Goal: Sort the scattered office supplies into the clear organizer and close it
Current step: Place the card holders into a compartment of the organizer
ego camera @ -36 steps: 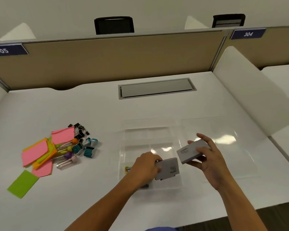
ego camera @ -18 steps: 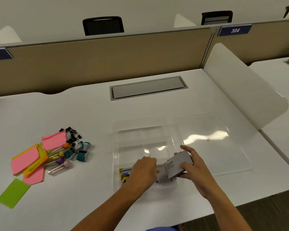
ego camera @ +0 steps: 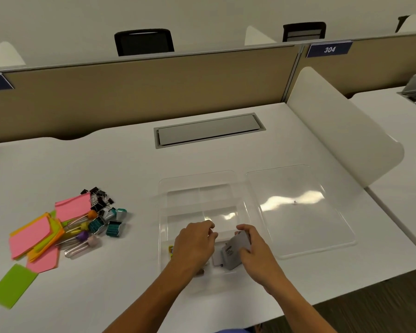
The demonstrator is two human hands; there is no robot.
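right hand (ego camera: 255,251) grips second gray box (ego camera: 234,251), now lowered into organizer (ego camera: 197,179) near compartment | left hand (ego camera: 195,243) has released, half-open | piles remain

We see both hands over the near end of the clear organizer (ego camera: 197,179). Right hand (ego camera: 255,253) grips a grey box (ego camera: 235,251), tilted, in a near compartment. Left hand (ego camera: 195,246) hovers curled, fingers loose. Lid (ego camera: 298,212) lies flat just right. Sticky notes (ego camera: 34,234), binder clips (ego camera: 99,198) heaped far left on the white desk (ego camera: 82,164).
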